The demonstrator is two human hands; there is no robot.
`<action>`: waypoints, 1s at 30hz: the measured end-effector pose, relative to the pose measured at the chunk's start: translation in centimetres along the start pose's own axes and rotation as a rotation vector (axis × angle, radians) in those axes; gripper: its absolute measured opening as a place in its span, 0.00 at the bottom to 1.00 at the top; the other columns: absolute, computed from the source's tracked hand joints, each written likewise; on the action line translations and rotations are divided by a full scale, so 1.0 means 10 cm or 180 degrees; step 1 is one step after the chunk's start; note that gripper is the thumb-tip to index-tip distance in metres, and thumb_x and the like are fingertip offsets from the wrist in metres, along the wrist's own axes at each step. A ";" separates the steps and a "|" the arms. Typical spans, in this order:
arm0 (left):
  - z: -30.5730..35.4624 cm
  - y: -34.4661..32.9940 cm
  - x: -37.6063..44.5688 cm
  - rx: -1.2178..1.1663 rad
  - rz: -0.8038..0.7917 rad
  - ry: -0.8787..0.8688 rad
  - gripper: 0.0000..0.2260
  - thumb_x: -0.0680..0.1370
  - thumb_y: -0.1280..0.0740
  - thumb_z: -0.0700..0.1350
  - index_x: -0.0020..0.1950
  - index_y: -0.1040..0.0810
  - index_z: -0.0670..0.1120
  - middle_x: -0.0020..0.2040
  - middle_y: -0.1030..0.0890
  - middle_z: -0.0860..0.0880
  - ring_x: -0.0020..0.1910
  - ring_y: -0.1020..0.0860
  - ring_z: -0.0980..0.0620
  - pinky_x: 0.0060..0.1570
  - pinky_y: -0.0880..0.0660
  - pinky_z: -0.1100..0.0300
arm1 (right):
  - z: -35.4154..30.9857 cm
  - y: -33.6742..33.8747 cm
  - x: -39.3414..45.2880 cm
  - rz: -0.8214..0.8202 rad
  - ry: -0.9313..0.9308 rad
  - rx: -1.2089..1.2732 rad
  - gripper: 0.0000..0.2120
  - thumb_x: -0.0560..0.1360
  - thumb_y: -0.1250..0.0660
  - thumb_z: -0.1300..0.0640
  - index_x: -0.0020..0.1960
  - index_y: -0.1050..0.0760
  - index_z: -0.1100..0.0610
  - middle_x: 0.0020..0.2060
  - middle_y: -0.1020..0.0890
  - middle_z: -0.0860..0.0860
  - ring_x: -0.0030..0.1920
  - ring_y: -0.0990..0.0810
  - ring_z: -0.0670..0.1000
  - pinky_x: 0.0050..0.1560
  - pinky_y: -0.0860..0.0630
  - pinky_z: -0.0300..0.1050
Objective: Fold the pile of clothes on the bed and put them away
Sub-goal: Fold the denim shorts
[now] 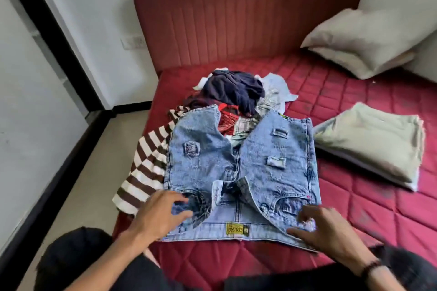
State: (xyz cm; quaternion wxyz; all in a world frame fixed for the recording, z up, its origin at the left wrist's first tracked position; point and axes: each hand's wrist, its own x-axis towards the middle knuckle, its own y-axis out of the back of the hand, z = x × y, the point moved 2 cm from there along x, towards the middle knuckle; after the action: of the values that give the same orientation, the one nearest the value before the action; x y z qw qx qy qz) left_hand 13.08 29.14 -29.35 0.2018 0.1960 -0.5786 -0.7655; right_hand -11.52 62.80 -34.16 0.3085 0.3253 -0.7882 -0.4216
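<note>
At the far left, a brown-and-white striped top [144,170] hangs over the bed's left edge, partly tucked under the jeans. My left hand [160,212] rests on the jeans' left waist corner, fingers spread and slightly curled, the tips pressing the denim near the front pocket without pinching anything.

The jeans [241,172] lie flat on the red mattress [354,208] right in front of me, waistband nearest me with its yellow label facing up, the fly open and the two front flaps turned outward. Both legs run away from me toward the headboard [248,21], and their far ends lie on the pile [236,97].

That pile sits in the middle of the bed just beyond the jeans: a dark navy garment on top, something red and plaid beneath it, pale blue and white pieces to its right.

My right hand [324,229] lies on the right waist corner, fingers loosely spread and bent, tips touching the cloth by the pocket; motion blur keeps me from telling whether any fabric is pinched. There is a dark band on that wrist.

Right of the jeans, close to them, lies a grey pillow [373,144]. A second pillow [361,42] leans in the far right corner by the headboard.
</note>
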 end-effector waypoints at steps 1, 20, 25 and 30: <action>0.14 -0.14 0.10 -0.0280 -0.0003 -0.0079 0.30 0.72 0.35 0.73 0.69 0.22 0.59 0.68 0.23 0.58 0.69 0.27 0.55 0.67 0.30 0.59 | -0.10 -0.07 0.06 0.0082 0.0047 0.0094 0.29 0.67 0.35 0.20 0.42 0.20 0.46 0.38 0.19 0.38 0.41 0.20 0.39 0.41 0.22 0.42; 0.53 -0.50 0.16 -0.1466 0.1035 -0.0423 0.10 0.86 0.37 0.46 0.63 0.21 0.44 0.30 0.27 0.61 0.27 0.27 0.68 0.29 0.36 0.74 | -0.87 -0.67 0.48 0.0427 -0.0078 0.0480 0.13 0.81 0.30 0.53 0.65 0.20 0.46 0.51 0.13 0.48 0.48 0.14 0.52 0.44 0.23 0.42; 0.50 -0.56 0.01 -0.1550 0.1052 -0.0729 0.11 0.83 0.32 0.46 0.62 0.17 0.42 0.49 0.15 0.51 0.45 0.20 0.63 0.48 0.23 0.69 | -0.88 -0.64 0.17 0.0082 0.0378 0.0138 0.12 0.83 0.34 0.49 0.66 0.20 0.45 0.49 0.15 0.46 0.49 0.16 0.54 0.46 0.19 0.50; 0.70 -0.65 0.05 -0.1624 0.1423 -0.0685 0.10 0.78 0.24 0.48 0.54 0.14 0.44 0.49 0.17 0.51 0.48 0.19 0.54 0.52 0.23 0.62 | -0.97 -0.90 0.15 -0.0027 0.1002 -0.0076 0.14 0.80 0.39 0.56 0.59 0.17 0.51 0.55 0.20 0.53 0.50 0.23 0.59 0.51 0.23 0.54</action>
State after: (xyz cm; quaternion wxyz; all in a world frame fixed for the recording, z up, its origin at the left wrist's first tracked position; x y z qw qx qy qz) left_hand 8.40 36.19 -33.92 0.3446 -0.0738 -0.4153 -0.8386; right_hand -2.80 53.30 -37.20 0.4304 0.3870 -0.7236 -0.3760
